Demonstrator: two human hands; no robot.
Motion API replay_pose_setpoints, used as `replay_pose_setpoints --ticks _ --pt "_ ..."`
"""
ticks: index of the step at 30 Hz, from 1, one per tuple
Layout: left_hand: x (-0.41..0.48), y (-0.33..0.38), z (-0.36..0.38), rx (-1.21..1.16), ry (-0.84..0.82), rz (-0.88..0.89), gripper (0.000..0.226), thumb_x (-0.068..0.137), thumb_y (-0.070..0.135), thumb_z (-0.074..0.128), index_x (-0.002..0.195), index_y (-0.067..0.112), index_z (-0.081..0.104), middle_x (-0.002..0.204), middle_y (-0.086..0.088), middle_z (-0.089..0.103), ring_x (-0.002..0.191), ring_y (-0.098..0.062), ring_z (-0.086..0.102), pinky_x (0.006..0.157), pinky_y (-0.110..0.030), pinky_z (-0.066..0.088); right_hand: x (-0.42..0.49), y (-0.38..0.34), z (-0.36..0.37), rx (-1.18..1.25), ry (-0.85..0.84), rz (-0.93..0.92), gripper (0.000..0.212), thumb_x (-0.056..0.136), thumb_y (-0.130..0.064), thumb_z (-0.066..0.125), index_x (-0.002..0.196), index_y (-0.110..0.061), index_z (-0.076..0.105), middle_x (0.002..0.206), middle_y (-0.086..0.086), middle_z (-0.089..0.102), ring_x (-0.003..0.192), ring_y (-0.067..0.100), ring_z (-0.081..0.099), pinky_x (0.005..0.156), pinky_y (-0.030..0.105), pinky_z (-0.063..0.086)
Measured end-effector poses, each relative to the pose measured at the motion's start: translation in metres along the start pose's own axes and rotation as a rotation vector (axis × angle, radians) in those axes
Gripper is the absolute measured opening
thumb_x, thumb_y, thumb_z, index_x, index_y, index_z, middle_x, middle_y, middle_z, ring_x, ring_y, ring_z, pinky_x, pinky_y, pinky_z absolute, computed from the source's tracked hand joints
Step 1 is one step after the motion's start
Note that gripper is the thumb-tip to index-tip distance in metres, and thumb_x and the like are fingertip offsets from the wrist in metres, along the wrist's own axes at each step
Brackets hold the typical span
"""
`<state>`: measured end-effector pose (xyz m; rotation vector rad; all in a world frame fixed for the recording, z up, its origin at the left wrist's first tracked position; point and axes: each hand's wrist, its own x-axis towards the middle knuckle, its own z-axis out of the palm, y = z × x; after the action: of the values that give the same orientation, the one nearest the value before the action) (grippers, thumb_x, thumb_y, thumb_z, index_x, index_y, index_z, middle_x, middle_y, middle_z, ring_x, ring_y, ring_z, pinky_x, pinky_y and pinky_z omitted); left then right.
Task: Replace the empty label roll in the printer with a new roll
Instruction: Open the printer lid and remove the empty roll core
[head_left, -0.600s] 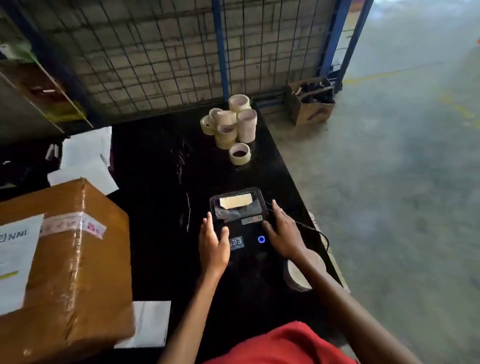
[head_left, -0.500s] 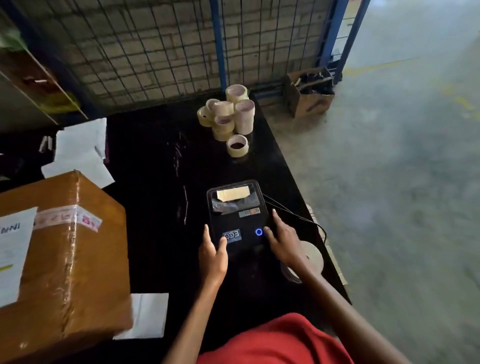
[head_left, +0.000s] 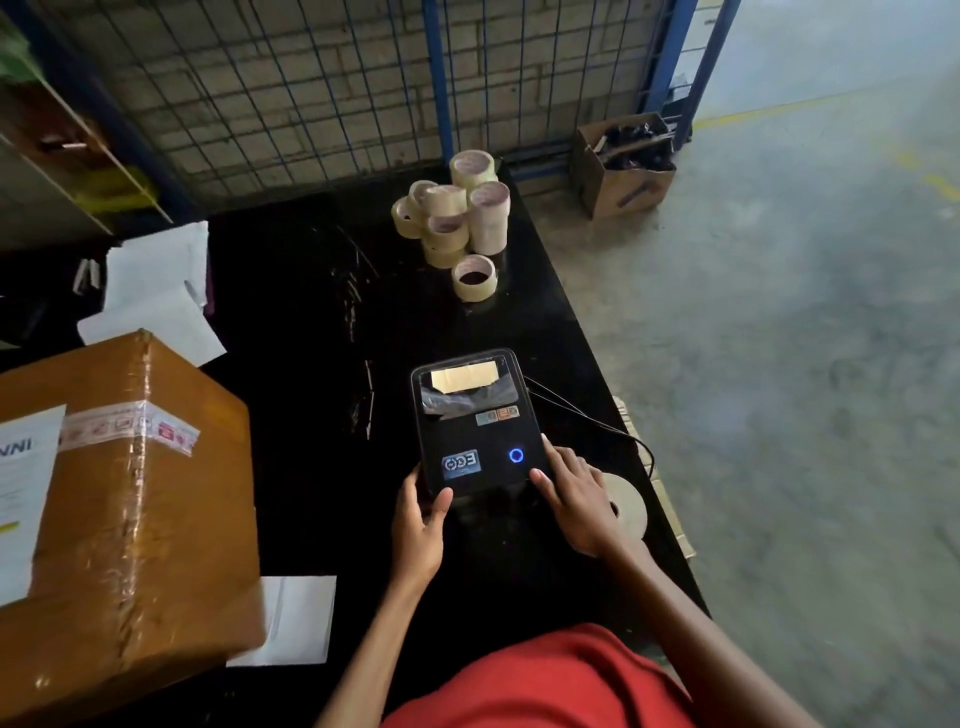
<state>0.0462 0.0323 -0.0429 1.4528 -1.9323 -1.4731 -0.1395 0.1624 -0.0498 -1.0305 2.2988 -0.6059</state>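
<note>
A black label printer (head_left: 475, 423) lies on the black table (head_left: 311, 364), lid down, with a lit blue ring button and a pale paper strip showing at its far end. My left hand (head_left: 418, 525) grips the printer's near left corner, thumb on top. My right hand (head_left: 574, 499) rests at the near right corner, fingers spread and touching the edge. A white label roll (head_left: 628, 509) lies flat on the table just right of my right hand, partly hidden by it.
A large taped cardboard box (head_left: 119, 509) fills the table's left. Several tape rolls (head_left: 457, 218) are stacked at the far end. Loose white papers (head_left: 156, 291) lie left and near. A black cable (head_left: 587, 415) runs right from the printer. A carton (head_left: 623, 166) sits on the floor.
Both hands slid toward me along the printer's sides, from beside its middle to its near corners. My left hand now grips the near left corner.
</note>
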Motion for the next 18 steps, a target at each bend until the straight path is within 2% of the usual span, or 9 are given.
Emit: replay_pose_setpoints --ticks 5,9,11,13,14,16,18 --pt "0.0 -0.004 0.004 0.057 0.047 0.055 0.059 0.096 0.03 0.056 0.148 0.01 0.037 0.148 -0.01 0.044 0.136 -0.013 0.038 0.105 -0.024 0.031 0.007 0.01 -0.003 0.002 -0.017 -0.044 0.071 0.098 -0.065 0.023 0.16 -0.033 0.01 0.144 -0.008 0.047 0.13 0.012 0.043 0.108 0.032 0.028" --pt "0.0 -0.006 0.003 0.051 0.074 0.026 0.09 0.082 0.076 0.045 0.148 0.014 0.04 0.148 -0.009 0.047 0.139 -0.024 0.041 0.113 -0.036 0.035 0.007 0.007 -0.002 0.077 0.02 -0.039 0.069 0.102 -0.055 0.036 0.161 -0.03 0.01 0.137 -0.007 0.048 0.128 0.014 0.042 0.108 0.033 0.029" --pt "0.004 0.004 0.0 0.014 0.088 0.017 0.082 0.085 0.069 0.047 0.147 0.014 0.042 0.145 -0.008 0.049 0.138 -0.024 0.043 0.114 -0.041 0.036 0.012 0.001 -0.007 0.178 0.059 -0.041 0.072 0.101 -0.053 0.042 0.161 -0.027 0.012 0.124 -0.007 0.052 0.12 0.018 0.045 0.106 0.036 0.035" --pt "0.012 0.022 -0.006 -0.061 0.125 0.022 0.063 0.093 0.052 0.05 0.144 0.014 0.047 0.138 -0.003 0.054 0.133 -0.021 0.048 0.109 -0.034 0.04 0.023 -0.011 -0.019 0.298 0.111 -0.05 0.073 0.1 -0.055 0.042 0.16 -0.025 0.013 0.116 -0.002 0.058 0.115 0.02 0.048 0.11 0.039 0.036" --pt "0.017 0.033 -0.01 -0.113 0.152 0.029 0.054 0.097 0.044 0.05 0.141 0.014 0.051 0.134 0.0 0.056 0.129 -0.018 0.051 0.104 -0.028 0.04 0.028 -0.02 -0.028 0.363 0.131 -0.049 0.07 0.102 -0.051 0.04 0.16 -0.023 0.015 0.121 0.004 0.061 0.12 0.019 0.047 0.115 0.037 0.03" --pt "0.032 0.058 -0.019 -0.237 0.195 0.045 0.042 0.102 0.036 0.048 0.136 0.013 0.057 0.131 0.001 0.059 0.123 -0.014 0.055 0.099 -0.021 0.041 0.045 -0.037 -0.048 0.466 0.159 -0.049 0.06 0.106 -0.042 0.037 0.16 -0.021 0.019 0.143 0.011 0.054 0.132 0.009 0.037 0.117 0.03 0.019" --pt "0.052 0.08 -0.029 -0.323 0.221 0.062 0.04 0.104 0.033 0.044 0.131 0.01 0.061 0.13 -0.004 0.064 0.121 -0.015 0.058 0.094 -0.012 0.043 0.065 -0.051 -0.065 0.514 0.175 -0.069 0.058 0.107 -0.045 0.032 0.159 -0.023 0.023 0.152 0.009 0.047 0.139 0.01 0.032 0.115 0.031 0.02"
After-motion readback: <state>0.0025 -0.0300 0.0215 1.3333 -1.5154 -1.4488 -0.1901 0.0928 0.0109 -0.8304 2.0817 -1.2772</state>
